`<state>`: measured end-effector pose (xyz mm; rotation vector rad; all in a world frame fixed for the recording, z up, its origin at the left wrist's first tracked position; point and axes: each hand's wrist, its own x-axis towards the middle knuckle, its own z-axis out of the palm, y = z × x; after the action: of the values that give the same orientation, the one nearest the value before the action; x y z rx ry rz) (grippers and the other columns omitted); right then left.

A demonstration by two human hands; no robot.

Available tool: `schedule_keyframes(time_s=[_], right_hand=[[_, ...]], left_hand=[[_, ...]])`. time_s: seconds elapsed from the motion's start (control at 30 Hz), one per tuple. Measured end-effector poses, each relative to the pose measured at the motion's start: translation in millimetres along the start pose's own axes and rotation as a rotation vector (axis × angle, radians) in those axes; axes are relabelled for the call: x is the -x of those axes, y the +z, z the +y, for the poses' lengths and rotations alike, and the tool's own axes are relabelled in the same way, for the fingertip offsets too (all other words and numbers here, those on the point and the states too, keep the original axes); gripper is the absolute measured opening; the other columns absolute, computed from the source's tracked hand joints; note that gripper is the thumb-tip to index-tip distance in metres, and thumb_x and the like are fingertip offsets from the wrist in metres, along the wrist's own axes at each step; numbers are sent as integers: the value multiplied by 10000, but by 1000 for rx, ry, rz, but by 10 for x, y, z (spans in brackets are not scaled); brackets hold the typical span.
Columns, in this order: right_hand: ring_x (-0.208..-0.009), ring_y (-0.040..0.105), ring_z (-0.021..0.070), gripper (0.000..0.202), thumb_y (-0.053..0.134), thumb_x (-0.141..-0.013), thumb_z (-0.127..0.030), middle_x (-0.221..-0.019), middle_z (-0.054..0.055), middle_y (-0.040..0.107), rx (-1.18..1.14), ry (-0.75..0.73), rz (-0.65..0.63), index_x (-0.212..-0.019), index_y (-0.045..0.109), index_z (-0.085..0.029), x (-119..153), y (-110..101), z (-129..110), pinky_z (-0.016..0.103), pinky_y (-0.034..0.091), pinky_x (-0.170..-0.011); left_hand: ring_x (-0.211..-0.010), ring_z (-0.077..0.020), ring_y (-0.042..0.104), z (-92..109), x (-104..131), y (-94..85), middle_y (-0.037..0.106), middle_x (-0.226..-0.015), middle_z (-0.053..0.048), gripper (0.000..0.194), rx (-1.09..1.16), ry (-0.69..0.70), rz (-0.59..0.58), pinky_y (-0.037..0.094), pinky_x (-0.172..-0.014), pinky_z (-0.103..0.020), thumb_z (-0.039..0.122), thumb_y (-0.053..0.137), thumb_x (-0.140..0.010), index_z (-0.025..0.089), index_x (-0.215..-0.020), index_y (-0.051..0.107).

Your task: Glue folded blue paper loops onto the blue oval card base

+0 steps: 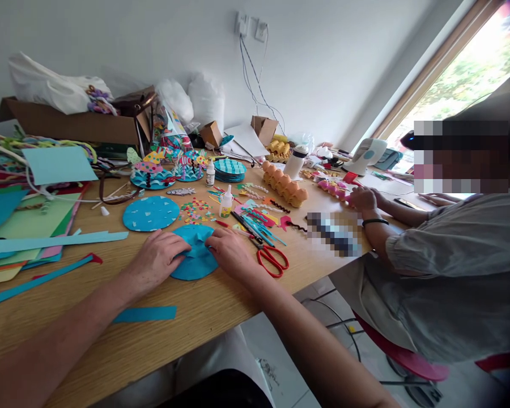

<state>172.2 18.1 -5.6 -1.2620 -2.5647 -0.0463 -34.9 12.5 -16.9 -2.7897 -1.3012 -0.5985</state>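
A round blue paper disc (193, 271) lies flat on the table, and both hands are over it. A small folded blue paper piece (199, 233) stands up a little from its middle. My left hand (160, 254) rests on the disc's left side, its fingers closed at the folded piece. From the right, my right hand (230, 249) pinches the other end of that piece. My fingers hide part of the paper. Just beyond lies another blue disc (151, 213) with pale scraps on it. A glue bottle (225, 203) stands behind my right hand.
Red-handled scissors (272, 262) lie right of my right hand. Blue paper strips (147, 314) and coloured sheets (29, 215) are at left. Confetti (195, 211), decorated blue discs (151, 177) and an orange egg carton (284, 184) sit farther back. A co-worker (459, 255) handles craft pieces at right.
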Motion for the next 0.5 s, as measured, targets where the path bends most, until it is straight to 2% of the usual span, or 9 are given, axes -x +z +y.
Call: schedule_keyframes(time_s=[0.1, 0.23, 0.33, 0.5], right_hand=[[-805, 531, 169, 180, 489, -889, -196, -829, 46, 609, 87, -36, -13, -797, 644, -192, 4, -21, 0, 268, 333, -678], [-813, 542, 164, 226, 460, -911, -213, -836, 47, 621, 78, -26, -39, -799, 655, -192, 4, -47, -6, 268, 333, -681], [-827, 553, 164, 230, 462, -909, -212, -845, 47, 634, 57, -11, -57, -814, 671, -189, 9, -63, -18, 265, 336, -690], [-834, 572, 154, 190, 503, -881, -195, -862, 45, 652, -19, 39, -64, -855, 692, -191, 12, -51, -23, 251, 349, -716]], left_hand=[[-934, -246, 604, -38, -17, -44, 695, -957, -51, 226, 17, -38, 5, 372, -907, -492, 243, 432, -834, 229, -886, 652], [-925, -213, 614, -94, -23, -79, 696, -968, -53, 253, 64, -42, 32, 440, -865, -399, 254, 418, -847, 217, -932, 653], [-904, -201, 612, -73, -21, -64, 693, -945, -55, 250, 78, 8, 76, 463, -838, -351, 234, 424, -852, 195, -934, 656], [-916, -223, 581, 63, -41, -35, 677, -928, -72, 191, 7, 146, 108, 461, -833, -365, 157, 488, -830, 161, -924, 654]])
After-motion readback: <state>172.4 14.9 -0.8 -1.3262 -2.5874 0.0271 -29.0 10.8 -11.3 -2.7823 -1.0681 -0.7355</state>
